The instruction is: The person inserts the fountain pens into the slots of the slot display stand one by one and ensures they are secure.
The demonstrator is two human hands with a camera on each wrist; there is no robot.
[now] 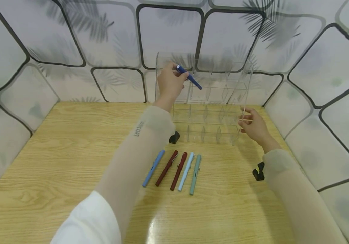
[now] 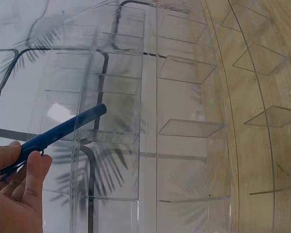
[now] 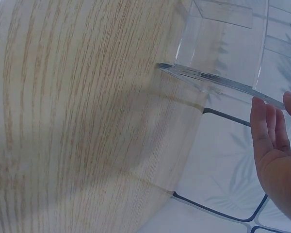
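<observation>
Dark blue and slim, a pen [image 1: 194, 81] is pinched between thumb and fingers in the left grip [image 1: 170, 83], one end slanting down and rightward from it. Clear plastic forms a divided rack [image 2: 148, 145] behind that grip and to its right; whether the pen's tip is inside a compartment, I cannot tell. On the rack's far side, the right grip [image 1: 255, 126] is narrow, thumb and fingers about the edge of its side panel. Below the left grip, towards the person, five pens lie apart in a row on the wooden tabletop [image 1: 70, 162]: a mid-blue pen [image 1: 153, 168] nearest the left forearm, then two dark red pens [image 1: 166, 168], a pale blue pen [image 1: 186, 172] and a grey-green pen [image 1: 195, 174]. Beyond both grips stands a patterned backdrop [image 1: 171, 37].
</observation>
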